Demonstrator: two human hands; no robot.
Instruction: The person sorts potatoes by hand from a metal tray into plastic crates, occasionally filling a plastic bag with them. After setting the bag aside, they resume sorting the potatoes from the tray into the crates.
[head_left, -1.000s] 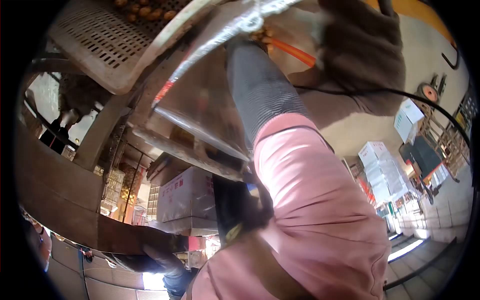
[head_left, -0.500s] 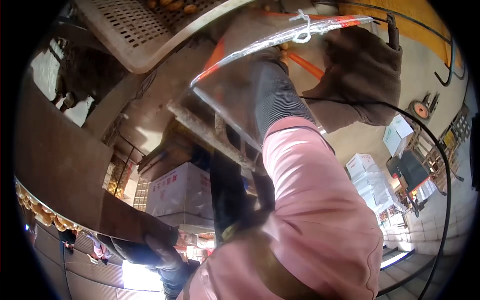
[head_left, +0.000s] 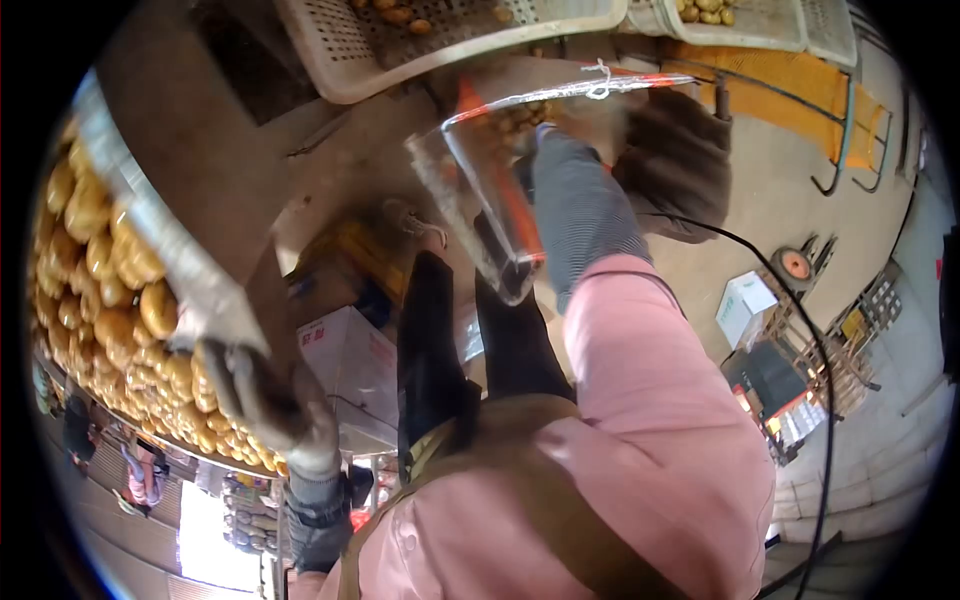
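Note:
My left hand (head_left: 268, 398), in a grey glove, is at the edge of a heap of glossy yellow-brown potatoes (head_left: 110, 270); its fingers are bent but apart. My right arm, in a pink sleeve with a grey knitted cuff, reaches away from me into a clear-sided bin (head_left: 468, 165) with a silver and orange rim. White string (head_left: 600, 82) is tied on that rim. Several potatoes (head_left: 520, 118) show inside, right beside my right hand (head_left: 540, 145). The cuff and motion blur hide that hand's fingers.
White plastic crates (head_left: 440, 55) with potatoes stand along the far side. A brown cloth (head_left: 680, 150) hangs right of the bin. A black cable (head_left: 800, 290) runs down the right. Cardboard boxes (head_left: 350, 350) and a wheel (head_left: 795, 263) are on the floor. Other people (head_left: 145, 475) are at lower left.
The view has shifted, showing more of the potato heap. My left hand has come up to the heap's edge. My right hand is now lower in the bin, beside the potatoes.

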